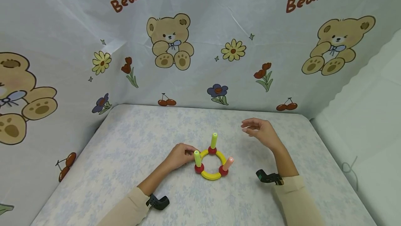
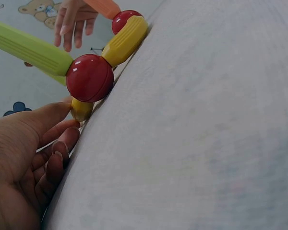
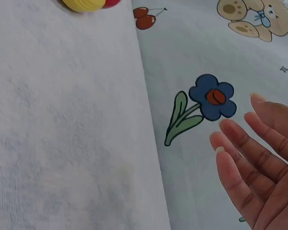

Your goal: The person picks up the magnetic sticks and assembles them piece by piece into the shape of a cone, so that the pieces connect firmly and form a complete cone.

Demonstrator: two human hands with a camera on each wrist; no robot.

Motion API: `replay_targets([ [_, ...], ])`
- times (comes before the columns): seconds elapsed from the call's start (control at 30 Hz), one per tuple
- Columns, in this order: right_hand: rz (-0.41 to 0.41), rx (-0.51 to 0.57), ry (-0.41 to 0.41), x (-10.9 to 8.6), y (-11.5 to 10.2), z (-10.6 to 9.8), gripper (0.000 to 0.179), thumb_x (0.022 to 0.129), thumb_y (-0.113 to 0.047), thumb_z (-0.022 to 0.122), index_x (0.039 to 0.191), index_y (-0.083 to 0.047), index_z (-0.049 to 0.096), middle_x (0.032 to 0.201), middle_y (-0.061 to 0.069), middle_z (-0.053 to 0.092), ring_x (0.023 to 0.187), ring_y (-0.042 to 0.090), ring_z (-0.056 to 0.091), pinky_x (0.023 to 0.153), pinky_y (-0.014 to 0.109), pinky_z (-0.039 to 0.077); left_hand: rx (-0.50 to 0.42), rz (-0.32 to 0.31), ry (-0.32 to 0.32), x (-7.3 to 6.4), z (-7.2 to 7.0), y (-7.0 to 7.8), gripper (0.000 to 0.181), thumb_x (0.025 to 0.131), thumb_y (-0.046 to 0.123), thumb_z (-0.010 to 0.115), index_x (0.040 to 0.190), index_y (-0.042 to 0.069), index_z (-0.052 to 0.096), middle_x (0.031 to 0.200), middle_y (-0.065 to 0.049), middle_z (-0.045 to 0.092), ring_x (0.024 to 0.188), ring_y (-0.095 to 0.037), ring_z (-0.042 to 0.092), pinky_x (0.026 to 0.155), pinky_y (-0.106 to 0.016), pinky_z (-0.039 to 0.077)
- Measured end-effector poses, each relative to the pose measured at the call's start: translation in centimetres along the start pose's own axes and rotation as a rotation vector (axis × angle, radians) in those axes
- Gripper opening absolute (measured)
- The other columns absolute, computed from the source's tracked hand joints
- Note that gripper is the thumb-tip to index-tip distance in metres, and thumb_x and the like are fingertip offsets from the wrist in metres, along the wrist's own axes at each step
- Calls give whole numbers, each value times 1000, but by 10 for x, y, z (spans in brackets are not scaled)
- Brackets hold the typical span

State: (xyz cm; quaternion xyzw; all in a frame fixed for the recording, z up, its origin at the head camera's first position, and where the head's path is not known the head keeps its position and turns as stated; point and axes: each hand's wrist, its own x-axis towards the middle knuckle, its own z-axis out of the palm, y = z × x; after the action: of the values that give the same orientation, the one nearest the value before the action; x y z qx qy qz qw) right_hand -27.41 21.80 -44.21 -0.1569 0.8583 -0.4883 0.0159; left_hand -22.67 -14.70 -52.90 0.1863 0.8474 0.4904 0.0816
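- the toy ring [image 1: 211,165] sits on the table [image 1: 125,156] near its middle, just in front of the person; it is built of curved yellow segments [image 1: 210,175] joined by three red balls [image 1: 199,168]
- a peg stands up from each ball: a green peg [image 1: 197,158] at the left, a second green peg [image 1: 214,140] at the far side, and an orange peg [image 1: 228,163] at the right, which leans outward
- the left hand [image 1: 180,155] rests on the table against the left side of the ring; its fingertips [image 2: 69,136] are curled in and touch a yellow segment just below the left ball; the wrist view shows thumb and fingers closing on that piece, so the hand pinches the ring
- the right hand [image 1: 261,132] is raised above the table, behind and to the right of the ring, well apart from it; its fingers [image 3: 240,167] are straight and loosely spread, holding nothing
- both arms wear cream sleeves [image 1: 294,198], with a black camera mount [image 1: 158,201] at each wrist
- the table is covered with a pale blue-flowered cloth; behind and at the left hangs a backdrop [image 1: 219,45] printed with bears, flowers, cherries and the word "bear"
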Motion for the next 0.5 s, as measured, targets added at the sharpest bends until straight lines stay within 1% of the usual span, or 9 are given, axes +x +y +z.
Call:
replay_targets([
  [0.03,2,6,8,-2,-3,-5,31,97,-15,71,125,-3,67,120,18,70,101,21,70,81,44,60,2,1,1,0,0,0,14,93,21,75,104,16,81,71,5,67,47,-11,51,44,-26,44],
  [0.13,0,11,42,-6,3,-18,34,97,-19,71,126,-2,67,122,20,69,102,23,71,80,39,60,15,-10,3,0,0,0,13,93,21,75,104,17,81,72,5,67,47,-11,51,45,-27,44],
  [0.2,11,7,68,-9,6,-26,36,97,-22,72,127,-2,66,122,20,69,102,21,71,81,38,59,17,-11,4,0,0,0,13,93,21,75,104,17,81,72,5,67,48,-11,52,45,-27,45],
  [0.23,17,1,80,-10,9,-30,37,97,-23,72,127,-2,66,122,20,69,102,21,71,80,37,59,17,-12,4,0,0,0,13,93,21,74,104,17,81,72,5,67,48,-11,52,45,-27,45],
  [0.27,18,-7,96,-10,17,-34,38,97,-25,72,127,-3,66,122,19,70,102,20,70,80,33,59,17,-13,5,0,0,0,13,93,20,74,104,17,81,72,5,67,48,-11,52,45,-27,46],
  [0.3,21,-16,109,-12,19,-38,38,97,-26,72,127,-3,66,121,19,70,100,14,70,80,32,59,14,-11,5,-1,0,0,13,93,20,74,104,16,81,73,5,67,48,-11,52,45,-27,46],
  [0.37,30,-47,128,-14,24,-46,39,98,-28,71,128,-4,66,121,18,70,99,8,68,79,26,58,11,-7,8,-1,0,1,13,93,19,74,104,16,81,72,5,66,47,-11,52,45,-27,46],
  [0.43,38,-100,140,-17,29,-52,40,98,-30,70,128,-4,66,122,18,70,101,8,66,80,23,56,14,-7,11,-1,0,2,13,93,19,74,103,16,81,71,5,65,47,-11,52,45,-27,45],
  [0.5,54,-155,143,-19,34,-57,40,99,-32,69,129,-5,66,122,16,70,107,16,66,84,28,55,18,-10,13,-2,1,3,12,93,20,74,103,16,81,70,4,65,47,-11,51,45,-27,45],
])
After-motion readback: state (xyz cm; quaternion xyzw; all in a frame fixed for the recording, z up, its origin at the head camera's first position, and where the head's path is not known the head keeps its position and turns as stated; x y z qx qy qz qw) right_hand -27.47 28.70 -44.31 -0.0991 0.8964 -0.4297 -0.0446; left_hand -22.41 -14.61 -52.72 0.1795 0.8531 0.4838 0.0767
